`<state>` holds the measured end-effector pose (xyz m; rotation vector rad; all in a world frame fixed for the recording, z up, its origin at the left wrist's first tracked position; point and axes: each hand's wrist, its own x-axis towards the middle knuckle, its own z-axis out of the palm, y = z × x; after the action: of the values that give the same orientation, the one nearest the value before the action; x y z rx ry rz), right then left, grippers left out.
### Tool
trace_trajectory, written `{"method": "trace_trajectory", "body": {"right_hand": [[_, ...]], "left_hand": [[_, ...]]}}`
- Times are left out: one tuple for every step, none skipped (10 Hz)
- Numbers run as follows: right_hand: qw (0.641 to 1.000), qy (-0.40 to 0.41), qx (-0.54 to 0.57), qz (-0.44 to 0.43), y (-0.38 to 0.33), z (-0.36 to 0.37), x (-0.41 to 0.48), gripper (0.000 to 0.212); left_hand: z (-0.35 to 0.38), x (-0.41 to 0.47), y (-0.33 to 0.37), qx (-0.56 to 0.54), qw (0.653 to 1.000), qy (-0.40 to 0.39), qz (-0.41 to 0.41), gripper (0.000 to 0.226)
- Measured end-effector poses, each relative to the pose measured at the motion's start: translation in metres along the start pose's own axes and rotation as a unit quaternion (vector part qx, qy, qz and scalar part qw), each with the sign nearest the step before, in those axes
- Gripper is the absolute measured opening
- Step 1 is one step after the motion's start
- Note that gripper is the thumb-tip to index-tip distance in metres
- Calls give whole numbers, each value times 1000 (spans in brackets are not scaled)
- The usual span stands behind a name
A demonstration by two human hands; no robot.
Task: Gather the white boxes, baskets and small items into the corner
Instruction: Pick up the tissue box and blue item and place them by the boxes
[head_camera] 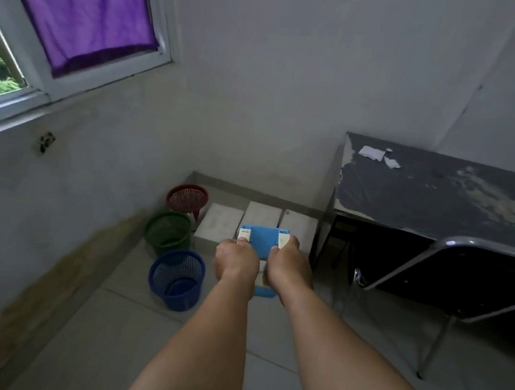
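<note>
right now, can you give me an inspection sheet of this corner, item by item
surface: pale tiled floor, with a dull stain along the foot of the left wall
job's things: three white boxes side by side in the corner; red basket, green basket and blue basket in a row along the left wall; blue tray carried above the boxes
clutter: paper scraps on the worn table
grippers: left hand and right hand each grip a side of the tray
cables: nothing seen
surroundings: window with purple curtain; metal-framed chair beside the table
</note>
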<state>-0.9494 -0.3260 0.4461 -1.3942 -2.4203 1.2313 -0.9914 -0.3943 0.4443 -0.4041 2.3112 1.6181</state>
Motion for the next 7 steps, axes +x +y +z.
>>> {"method": "trace_trajectory", "body": {"right_hand": [[1000, -5, -17, 5, -13, 6, 48, 33], [999, -20, -31, 10, -28, 14, 89, 33], [998, -40, -41, 19, -44, 29, 129, 36], [996, -64, -50, 41, -61, 49, 169, 36], [992, -98, -48, 67, -79, 68, 209, 35], [985, -130, -50, 103, -101, 88, 242, 29], [979, -139, -54, 141, -113, 106, 267, 22]], "left_hand": [[22, 39, 17, -11, 1000, -12, -26, 32], [39, 72, 34, 92, 992, -75, -36, 40], [46, 116, 40, 21, 993, -77, -89, 35], [49, 161, 55, 78, 987, -105, -95, 22], [56, 216, 65, 131, 979, -147, -61, 19], [59, 273, 75, 216, 957, -192, 4, 18], [70, 314, 78, 245, 941, -234, 9, 22]]}}
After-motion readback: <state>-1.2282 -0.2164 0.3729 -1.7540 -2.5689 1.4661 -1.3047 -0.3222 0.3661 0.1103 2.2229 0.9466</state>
